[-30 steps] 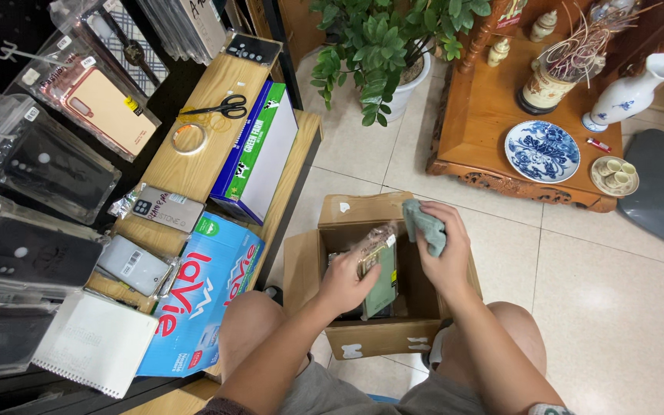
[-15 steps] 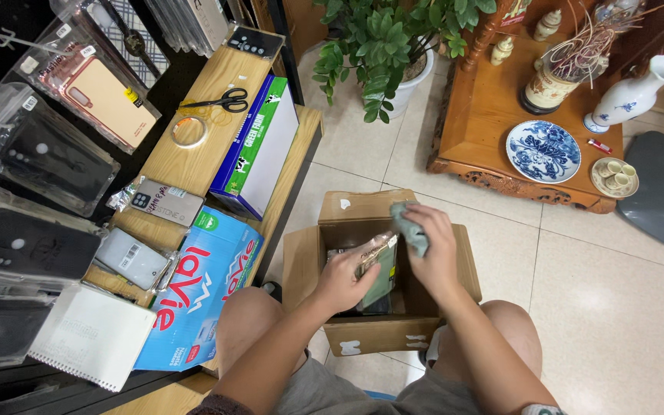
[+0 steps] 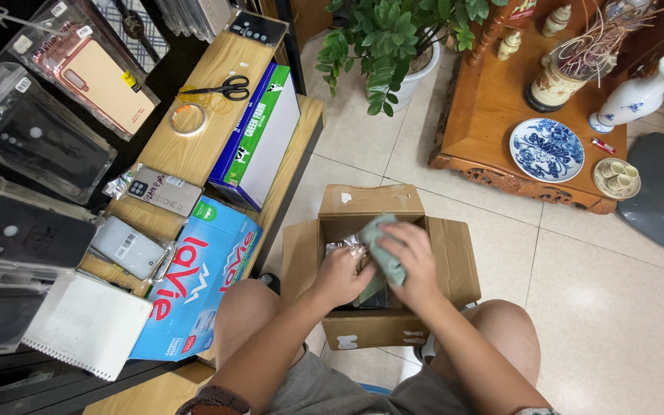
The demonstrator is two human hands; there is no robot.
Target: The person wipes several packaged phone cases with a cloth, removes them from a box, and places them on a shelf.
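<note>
A: While both hands are inside the open cardboard box (image 3: pixel 455 257) on the tiled floor, what does each one hold?

B: Right hand (image 3: pixel 413 257) is curled over a grey-green flat packet (image 3: pixel 380 247), fingers wrapped across its top, thumb side hidden. Left hand (image 3: pixel 341 275) is closed narrow on the edge of a clear crinkled plastic sleeve (image 3: pixel 345 247) just left of that packet. The two hands nearly touch.

A: Where does the packet sit?

B: Over the middle of the box opening, tilted, its far end pointing at the far flap. More dark packets lie under it in the box; I cannot tell how many.

A: Box position?

B: Between the person's bare knees, flaps folded out to left, right and far. Near wall carries two pale tape patches.

A: Surroundings, left side?

B: Wooden shelf with black-handled scissors (image 3: pixel 220 89) and a tape ring (image 3: pixel 187 119) at the far end. A blue, green and white carton (image 3: pixel 259 138) stands just right of them. Nearer, a light blue carton with red lettering (image 3: pixel 197 280), a spiral notebook (image 3: pixel 84 323) at its left, and bagged phone cases (image 3: pixel 78 73) hanging further left.

A: Right side?

B: Far right, a carved wooden stand (image 3: pixel 486 115) bearing a blue-and-white plate (image 3: pixel 546 149) and a white vase (image 3: pixel 639 96). A potted plant (image 3: pixel 393 34) stands left of it, well apart from the box.
</note>
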